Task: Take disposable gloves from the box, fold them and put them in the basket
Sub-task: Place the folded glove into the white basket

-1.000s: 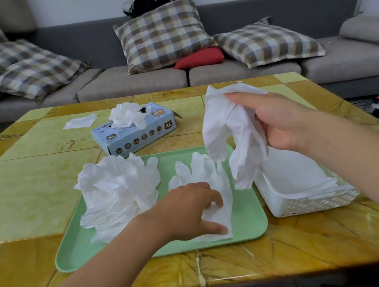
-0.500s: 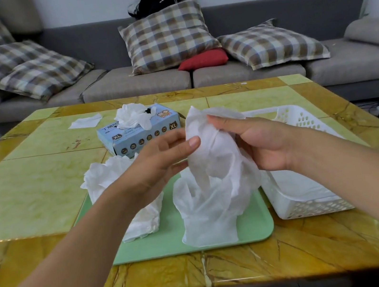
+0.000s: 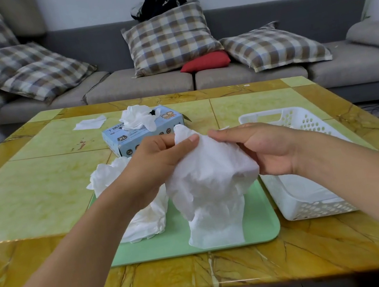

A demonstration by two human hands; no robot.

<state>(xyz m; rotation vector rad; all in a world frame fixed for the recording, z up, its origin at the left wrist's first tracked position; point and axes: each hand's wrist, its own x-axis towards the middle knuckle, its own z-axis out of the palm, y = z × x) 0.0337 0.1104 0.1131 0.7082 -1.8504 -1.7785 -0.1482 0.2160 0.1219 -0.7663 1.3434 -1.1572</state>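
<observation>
Both hands are pinching the top of a crumpled white glove [image 3: 210, 177]: the left hand [image 3: 158, 158] is gripping its upper left part between thumb and fingers, and the right hand [image 3: 264, 148] is holding its upper right side. The glove is hanging between them above the green tray [image 3: 260, 226], its long axis running down toward the desk's [image 3: 29, 195] near edge. The white basket [image 3: 305, 121] is sitting just beside the right hand, nearer to it than to the left, so the drop-off probably falls to that hand once folding is done.

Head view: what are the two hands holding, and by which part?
Both the left hand and right hand pinch the upper edge of one crumpled white disposable glove; the rest hangs down.
</observation>
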